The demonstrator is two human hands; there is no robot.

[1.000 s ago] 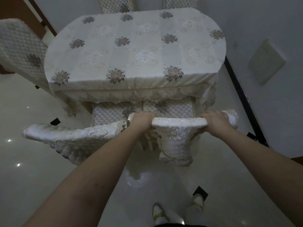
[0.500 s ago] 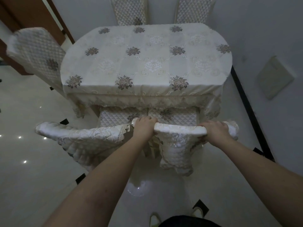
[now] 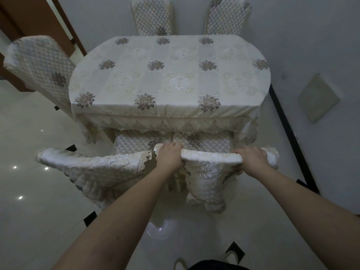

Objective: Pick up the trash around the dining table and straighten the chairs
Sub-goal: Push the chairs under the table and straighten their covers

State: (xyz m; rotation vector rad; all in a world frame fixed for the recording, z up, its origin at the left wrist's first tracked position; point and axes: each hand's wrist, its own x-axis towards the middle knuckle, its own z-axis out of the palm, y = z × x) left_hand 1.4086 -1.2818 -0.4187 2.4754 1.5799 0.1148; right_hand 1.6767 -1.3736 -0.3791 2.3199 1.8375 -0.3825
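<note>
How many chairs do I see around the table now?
5: two at the far side, one at the left end, two near: one gripped by both hands, one beside it. Others may be hidden.

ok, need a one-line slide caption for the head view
Both hands, left and right, grip the near-right chair's backrest at the cloth-covered dining table.

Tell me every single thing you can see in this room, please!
dining table: one, cream cloth with brown flowers, centre
near chairs: two, white quilted covers, pushed up to the table's near side; right one gripped, left one beside it
far chairs: two, quilted, behind the table
side chair: one, quilted, at the table's left end
floor: glossy white tiles with small black squares
wall panel: one, pale, on the right wall
left hand: grips the right near chair's top
right hand: grips the same top
</note>
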